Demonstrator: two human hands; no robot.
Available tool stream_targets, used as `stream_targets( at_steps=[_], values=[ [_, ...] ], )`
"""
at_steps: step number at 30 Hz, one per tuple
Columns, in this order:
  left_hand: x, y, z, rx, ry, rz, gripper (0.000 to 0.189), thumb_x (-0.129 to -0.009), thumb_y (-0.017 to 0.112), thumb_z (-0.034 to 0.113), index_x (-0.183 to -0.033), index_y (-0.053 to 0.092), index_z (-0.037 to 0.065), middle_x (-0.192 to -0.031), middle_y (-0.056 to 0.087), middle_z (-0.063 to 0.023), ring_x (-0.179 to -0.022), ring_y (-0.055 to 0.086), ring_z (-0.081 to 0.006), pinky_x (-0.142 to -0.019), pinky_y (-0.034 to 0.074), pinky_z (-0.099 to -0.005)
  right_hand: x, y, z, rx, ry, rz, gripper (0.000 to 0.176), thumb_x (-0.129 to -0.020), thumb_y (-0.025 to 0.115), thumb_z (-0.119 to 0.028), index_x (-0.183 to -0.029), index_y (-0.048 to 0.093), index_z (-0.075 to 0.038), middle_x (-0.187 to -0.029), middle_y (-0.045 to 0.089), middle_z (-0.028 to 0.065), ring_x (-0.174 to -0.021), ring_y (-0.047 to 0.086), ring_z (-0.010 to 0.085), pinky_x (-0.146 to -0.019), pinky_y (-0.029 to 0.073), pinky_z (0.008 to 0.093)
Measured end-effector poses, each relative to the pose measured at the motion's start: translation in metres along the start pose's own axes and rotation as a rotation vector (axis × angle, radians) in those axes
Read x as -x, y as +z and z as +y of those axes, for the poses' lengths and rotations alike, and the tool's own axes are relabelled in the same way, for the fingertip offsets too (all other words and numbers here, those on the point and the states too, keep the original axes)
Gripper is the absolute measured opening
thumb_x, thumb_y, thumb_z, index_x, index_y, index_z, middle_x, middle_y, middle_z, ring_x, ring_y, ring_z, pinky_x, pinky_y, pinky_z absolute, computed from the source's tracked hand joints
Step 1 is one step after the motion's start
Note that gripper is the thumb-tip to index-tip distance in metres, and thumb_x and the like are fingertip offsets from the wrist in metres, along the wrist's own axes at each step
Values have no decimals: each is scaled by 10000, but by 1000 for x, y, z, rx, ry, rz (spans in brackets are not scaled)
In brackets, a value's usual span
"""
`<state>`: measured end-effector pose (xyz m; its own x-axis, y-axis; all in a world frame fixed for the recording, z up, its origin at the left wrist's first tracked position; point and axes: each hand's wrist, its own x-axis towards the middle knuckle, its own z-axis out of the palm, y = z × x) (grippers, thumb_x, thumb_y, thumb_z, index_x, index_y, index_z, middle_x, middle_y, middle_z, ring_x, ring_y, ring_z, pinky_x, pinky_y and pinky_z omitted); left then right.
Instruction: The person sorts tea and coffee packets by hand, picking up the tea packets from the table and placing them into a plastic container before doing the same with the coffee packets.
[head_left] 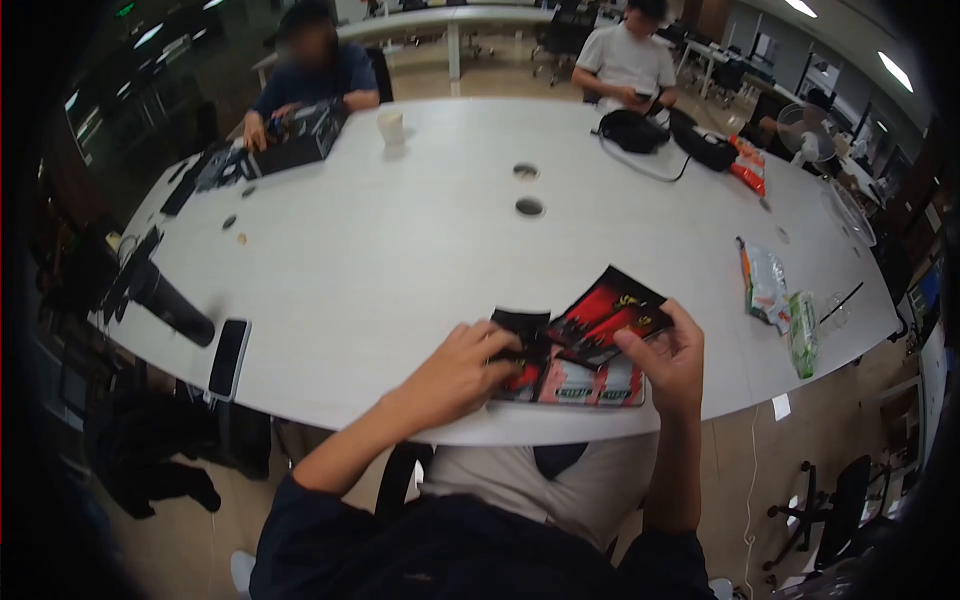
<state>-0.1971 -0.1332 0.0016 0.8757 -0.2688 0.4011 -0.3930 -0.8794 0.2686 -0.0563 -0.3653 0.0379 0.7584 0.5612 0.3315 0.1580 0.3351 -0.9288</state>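
Observation:
My right hand [672, 365] pinches a black-and-red printed sheet [608, 312] with yellow marks, thumb on its face. The sheet is tilted, its far corner pointing away from me. My left hand [462, 372] has its fingers curled over a second black-and-red printed piece [522, 325], partly hidden under the fingers. Below and between the hands lies a flat pink-and-white printed item [578, 386] near the table's front edge. The held sheet overlaps its far side. I cannot tell whether the printed pieces are cards or packets.
On the white table [400, 250], a phone [230, 358] and black tumbler [172, 305] lie left. Snack bags [765, 285], a green-and-white pack [803, 335] and a clear cup [838, 312] are right. Across sit two people, near a black box [295, 140], paper cup [391, 128] and black bag [633, 131].

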Motion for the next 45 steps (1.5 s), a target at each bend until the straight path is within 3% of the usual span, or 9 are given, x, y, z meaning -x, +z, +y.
stream_targets(
  at_steps=[5,10,16,18,22,25,30,35,45],
  values=[
    [2,-5,-3,57,-14,7,229,-758,684,21,-981,733,36,-1182,608,-63,-1121,520,-263,-913,437,-383,16,17,-5,259,85,-91,224,-858,724,48,-1073,668,76,-938,714,120,-774,689,138,-654,568,250],
    [3,-6,-5,89,-27,50,162,-757,697,21,-917,722,24,-1202,610,-53,-1131,522,-260,-925,441,-399,21,22,3,462,22,-186,278,-831,765,-18,-1080,678,72,-902,730,135,-769,696,130,-678,555,253],
    [8,-9,-16,166,-83,85,388,-725,657,-55,-1098,690,44,-1170,627,-86,-1095,546,-288,-942,443,-418,20,31,11,686,-42,-219,290,-808,765,-30,-1079,693,47,-934,739,174,-792,720,226,-737,559,310],
    [7,-16,-12,443,-151,168,473,-747,648,-13,-1213,647,70,-1120,653,-77,-1053,571,-268,-930,441,-401,19,33,13,712,-21,-229,293,-807,763,-28,-1084,697,39,-938,736,184,-791,723,252,-746,559,324],
    [8,-17,-3,595,-194,199,457,-806,671,29,-1256,623,91,-1038,673,-60,-987,585,-266,-907,443,-395,17,37,3,731,102,-309,323,-792,781,-23,-1103,704,18,-921,727,189,-784,721,257,-741,558,318],
    [8,-10,-4,450,-238,132,383,-817,745,62,-1192,679,107,-986,687,-37,-963,583,-254,-883,449,-383,20,28,2,727,88,-296,324,-786,789,-21,-1098,709,12,-905,725,180,-773,717,253,-738,556,318],
    [5,-5,4,100,-59,149,238,-797,796,166,-1024,740,120,-886,674,9,-923,576,-212,-813,428,-360,27,2,-12,702,72,-126,287,-778,773,21,-1056,705,35,-898,735,137,-783,706,183,-738,550,309],
    [-1,-19,5,-46,-44,149,432,-693,800,109,-1116,757,187,-835,632,42,-908,554,-209,-794,399,-365,32,-6,-22,637,32,-71,292,-730,750,113,-1007,710,29,-905,736,120,-835,720,181,-757,561,279],
    [0,-7,-1,57,-24,96,364,-751,800,174,-1112,753,175,-854,646,51,-912,575,-199,-793,393,-357,28,16,-10,499,-75,-105,295,-705,743,120,-962,729,-23,-906,718,104,-829,722,202,-695,581,299]
  ],
)
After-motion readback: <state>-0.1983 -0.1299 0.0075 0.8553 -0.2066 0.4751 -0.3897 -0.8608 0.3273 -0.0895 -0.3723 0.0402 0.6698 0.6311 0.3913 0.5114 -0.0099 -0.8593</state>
